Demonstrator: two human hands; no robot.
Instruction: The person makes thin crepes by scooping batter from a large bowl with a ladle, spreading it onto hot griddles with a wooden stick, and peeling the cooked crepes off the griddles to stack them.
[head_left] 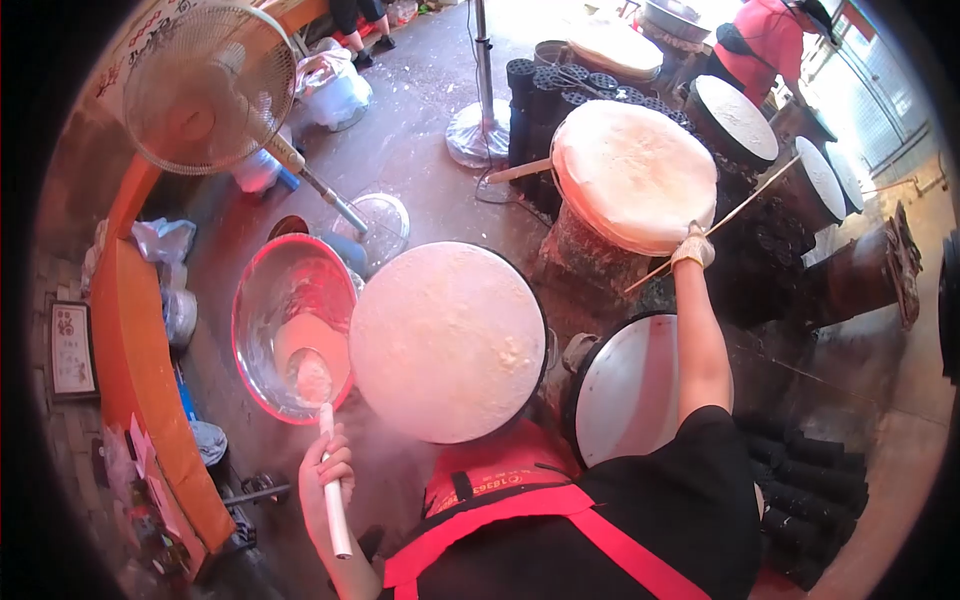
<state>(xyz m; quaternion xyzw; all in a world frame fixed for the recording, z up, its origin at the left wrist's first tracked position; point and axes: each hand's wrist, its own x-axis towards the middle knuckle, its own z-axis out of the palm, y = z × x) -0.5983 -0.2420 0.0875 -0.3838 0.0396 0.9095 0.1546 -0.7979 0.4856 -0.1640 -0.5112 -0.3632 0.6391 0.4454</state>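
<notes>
Left hand [337, 463] wrapped round smooth-handled ladle [327, 420]; gloved right hand [694, 248] gripping slender stick [750, 198].

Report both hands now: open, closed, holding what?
Left hand: closed, holding the long-handled ladle.
Right hand: gloved, appears closed around the thin wooden stick.

Grey floor [425, 95] beneath round fan base [385, 220], black cylinders [815, 485].

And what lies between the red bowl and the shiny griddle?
A pale-coated griddle lies between the red bowl and shiny griddle, in the head view.
</notes>
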